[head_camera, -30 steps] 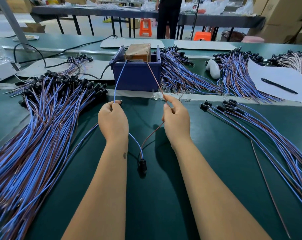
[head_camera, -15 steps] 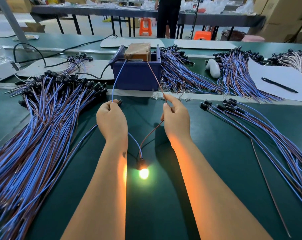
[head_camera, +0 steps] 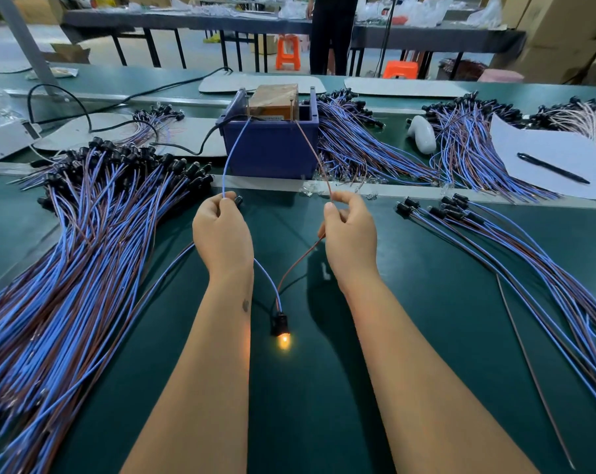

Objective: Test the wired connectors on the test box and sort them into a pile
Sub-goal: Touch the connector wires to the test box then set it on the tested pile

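Observation:
My left hand pinches the blue wire and my right hand pinches the brown wire of one connector. Both wire ends reach up to the pins of the blue test box. The black connector lies on the green mat between my forearms, and its small lamp glows orange. A large pile of blue-and-brown wired connectors lies to the left, a smaller pile to the right.
More wire bundles lie behind the box on the far belt. A white sheet with a black pen sits at the right, a white object beside it. A black cable runs into the box. A person stands beyond.
The connector's lamp was dark, lit up bright half a second ago, and now glows a dimmer orange. Both hands stay almost where they were, holding the wires on the box.

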Demonstrator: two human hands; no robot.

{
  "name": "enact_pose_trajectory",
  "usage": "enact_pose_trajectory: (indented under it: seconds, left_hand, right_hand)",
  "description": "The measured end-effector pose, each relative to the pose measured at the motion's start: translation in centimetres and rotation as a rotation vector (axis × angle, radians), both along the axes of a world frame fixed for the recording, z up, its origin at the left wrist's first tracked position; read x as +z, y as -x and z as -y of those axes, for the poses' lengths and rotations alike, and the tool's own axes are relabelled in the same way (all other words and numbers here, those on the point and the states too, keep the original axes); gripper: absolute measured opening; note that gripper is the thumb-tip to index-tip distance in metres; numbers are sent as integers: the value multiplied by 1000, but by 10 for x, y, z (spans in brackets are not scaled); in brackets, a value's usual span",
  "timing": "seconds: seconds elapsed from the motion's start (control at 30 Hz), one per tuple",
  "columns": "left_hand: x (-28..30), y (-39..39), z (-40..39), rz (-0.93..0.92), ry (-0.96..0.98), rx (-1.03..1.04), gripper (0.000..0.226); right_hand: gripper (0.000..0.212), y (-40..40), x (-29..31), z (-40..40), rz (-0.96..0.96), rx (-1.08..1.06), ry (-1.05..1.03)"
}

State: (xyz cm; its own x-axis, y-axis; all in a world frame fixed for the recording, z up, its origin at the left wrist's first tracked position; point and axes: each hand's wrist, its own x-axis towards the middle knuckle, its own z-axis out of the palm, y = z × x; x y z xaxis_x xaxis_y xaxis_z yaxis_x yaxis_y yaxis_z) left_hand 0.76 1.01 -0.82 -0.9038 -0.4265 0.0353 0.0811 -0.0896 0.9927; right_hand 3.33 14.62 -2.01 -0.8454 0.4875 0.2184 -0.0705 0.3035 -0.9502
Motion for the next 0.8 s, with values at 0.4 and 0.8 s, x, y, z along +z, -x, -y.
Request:
enact_pose_trajectory:
  seconds: [0.4, 0.8]
  left_hand:
    - [4, -10, -21, -82, 66, -515, 21]
    - [9, -7, -11, -54, -323, -431, 18]
  right_hand:
    - [14, -13, 14, 13, -186, 208, -40]
    - [45, -12, 5, 13, -84, 416, -138]
